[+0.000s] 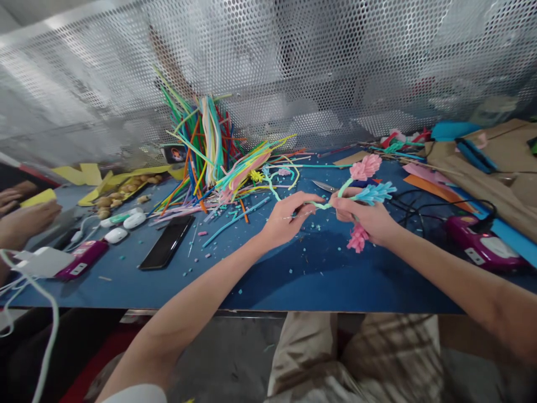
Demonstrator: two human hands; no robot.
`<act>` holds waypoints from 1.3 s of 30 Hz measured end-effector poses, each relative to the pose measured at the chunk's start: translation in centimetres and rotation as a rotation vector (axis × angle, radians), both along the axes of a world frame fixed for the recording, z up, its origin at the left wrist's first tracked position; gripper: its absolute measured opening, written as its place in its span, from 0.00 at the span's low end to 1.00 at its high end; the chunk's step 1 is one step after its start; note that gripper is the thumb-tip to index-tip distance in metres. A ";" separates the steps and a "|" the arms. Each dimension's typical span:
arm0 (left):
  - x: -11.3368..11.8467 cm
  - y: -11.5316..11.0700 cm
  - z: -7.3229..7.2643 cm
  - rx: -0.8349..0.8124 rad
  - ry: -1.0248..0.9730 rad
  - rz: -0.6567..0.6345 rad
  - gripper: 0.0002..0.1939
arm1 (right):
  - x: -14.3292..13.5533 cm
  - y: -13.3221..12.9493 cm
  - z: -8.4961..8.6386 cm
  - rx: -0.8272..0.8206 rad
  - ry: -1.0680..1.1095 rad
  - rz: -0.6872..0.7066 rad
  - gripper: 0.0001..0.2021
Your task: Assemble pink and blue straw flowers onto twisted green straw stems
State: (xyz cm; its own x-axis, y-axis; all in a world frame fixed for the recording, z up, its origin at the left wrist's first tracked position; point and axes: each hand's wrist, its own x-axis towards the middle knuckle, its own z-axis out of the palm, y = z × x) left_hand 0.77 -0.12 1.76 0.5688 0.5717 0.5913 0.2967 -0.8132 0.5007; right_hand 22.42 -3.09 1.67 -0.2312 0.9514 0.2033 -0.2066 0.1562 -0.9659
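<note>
Over the blue table, my right hand (pixel 356 210) is closed around the green stems of several pipe cleaner flowers. A pink flower (pixel 366 167) and a light blue flower (pixel 375 192) stick out above it, and a darker pink flower (pixel 358 238) hangs below. My left hand (pixel 289 215) pinches a light green pipe cleaner stem (pixel 321 205) that runs across to the right hand. Behind the left hand, another green stem leads back toward a small yellow fuzzy piece (pixel 256 176). Scissors (pixel 324 186) lie just behind both hands, partly hidden.
A big bundle of coloured pipe cleaners (pixel 212 145) stands against the perforated metal panel (pixel 293 73). Left are a black phone (pixel 166 242), a purple power strip (pixel 81 260) and a co-worker's hand (pixel 29 221). Right are another purple strip (pixel 482 243), black cables and cardboard (pixel 499 162).
</note>
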 end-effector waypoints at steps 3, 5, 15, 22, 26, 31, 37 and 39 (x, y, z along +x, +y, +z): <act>-0.1 0.1 0.0 0.037 -0.072 -0.017 0.11 | 0.0 -0.1 -0.3 -0.017 -0.018 -0.032 0.08; -0.1 0.1 0.1 0.067 -0.097 -0.043 0.09 | -0.1 -0.2 -0.4 -0.019 -0.070 -0.075 0.10; -0.7 0.5 1.5 0.400 -0.099 -0.144 0.06 | -0.7 -0.8 0.0 -0.091 -0.029 -0.100 0.09; -1.9 0.6 2.3 0.573 0.139 -0.182 0.10 | -1.3 -1.1 0.1 -0.074 -0.126 -0.037 0.07; -1.7 0.7 2.2 0.508 0.087 -0.148 0.06 | -1.2 -1.2 -0.2 -0.049 -0.150 -0.042 0.08; -0.8 0.2 1.7 0.308 -0.107 -0.163 0.04 | -0.8 -1.5 -0.4 0.027 -0.105 -0.028 0.07; -0.5 -0.3 1.6 0.124 -0.109 -0.190 0.02 | -0.8 -1.6 -0.3 0.107 -0.074 -0.103 0.07; -0.3 -0.6 1.3 0.004 -0.102 -0.183 0.05 | -0.8 -1.6 -0.3 0.138 -0.116 -0.127 0.08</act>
State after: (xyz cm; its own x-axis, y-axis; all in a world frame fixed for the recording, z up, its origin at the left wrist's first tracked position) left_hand 0.42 -0.68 3.04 0.6001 0.4621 0.6530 0.0919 -0.8507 0.5176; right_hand 21.60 -4.72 1.39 -0.1404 0.9394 0.3127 -0.0654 0.3063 -0.9497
